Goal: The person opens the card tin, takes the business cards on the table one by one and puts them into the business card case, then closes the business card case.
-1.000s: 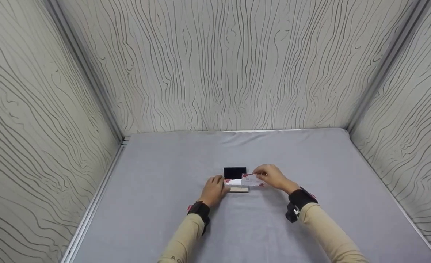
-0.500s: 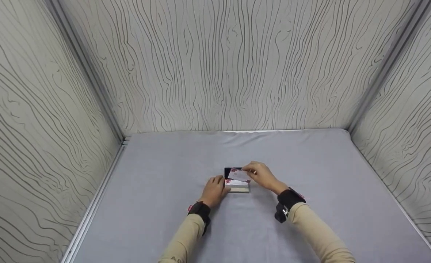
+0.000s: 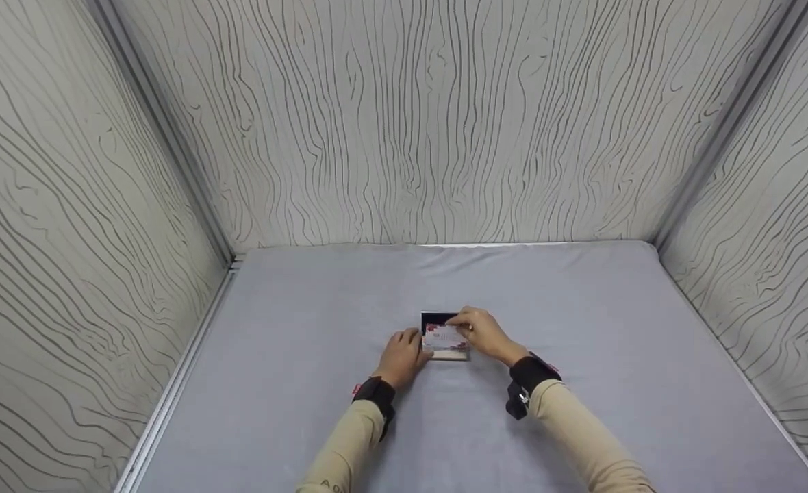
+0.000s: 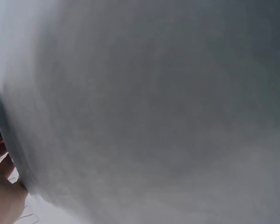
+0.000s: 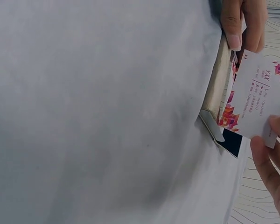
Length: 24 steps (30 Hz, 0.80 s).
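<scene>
A business card with red floral corners and small print is pinched between the thumb and fingers of my right hand. It is held over an opened business card case, with a cream front part and a dark lid inside at the back. My left hand grips the case's left end, thumb at the front and fingers behind. In the right wrist view, more red-patterned card shows inside the case beneath the held card. Only part of a hand shows at the left wrist view's edge.
The case rests on a table covered with a grey-blue cloth. Wood-grain-patterned panels stand at the back and both sides, with grey metal posts at the corners. Black camera straps circle both wrists.
My right hand has moved left with the card, from the case's right side to over it; the card tilted midway and is now nearly level with the case. My left hand has stayed put.
</scene>
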### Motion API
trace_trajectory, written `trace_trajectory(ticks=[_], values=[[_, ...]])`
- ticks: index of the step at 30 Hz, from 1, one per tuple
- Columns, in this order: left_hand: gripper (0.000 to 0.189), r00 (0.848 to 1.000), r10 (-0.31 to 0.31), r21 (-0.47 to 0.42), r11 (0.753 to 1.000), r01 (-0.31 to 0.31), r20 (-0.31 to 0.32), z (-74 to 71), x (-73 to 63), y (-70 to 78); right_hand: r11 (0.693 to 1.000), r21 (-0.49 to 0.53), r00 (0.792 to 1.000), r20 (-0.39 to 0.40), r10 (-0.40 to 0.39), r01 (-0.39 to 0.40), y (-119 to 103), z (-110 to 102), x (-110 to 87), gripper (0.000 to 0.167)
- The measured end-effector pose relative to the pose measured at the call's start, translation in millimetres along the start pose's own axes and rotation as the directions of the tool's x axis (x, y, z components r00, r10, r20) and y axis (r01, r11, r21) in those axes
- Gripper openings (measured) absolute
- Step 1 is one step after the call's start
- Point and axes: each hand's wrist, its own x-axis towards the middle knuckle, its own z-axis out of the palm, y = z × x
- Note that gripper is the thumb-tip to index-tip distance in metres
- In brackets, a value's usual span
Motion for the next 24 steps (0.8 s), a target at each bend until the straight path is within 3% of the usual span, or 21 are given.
trace_trajectory(ticks=[12, 24], values=[[0.050, 1.000, -0.013, -0.053, 0.999, 0.013, 0.003, -1.2, 1.8, 0.1, 0.997, 0.025, 0.996, -0.055, 0.070, -0.069, -0.5, 6.7, 3.9, 0.025], [0.048, 1.000, 0.009, -0.047, 0.999, -0.010, -0.009, -6.5, 0.0, 0.7, 0.999, -0.013, 0.998, -0.045, 0.052, -0.052, 1.7, 11.6, 3.3, 0.023]])
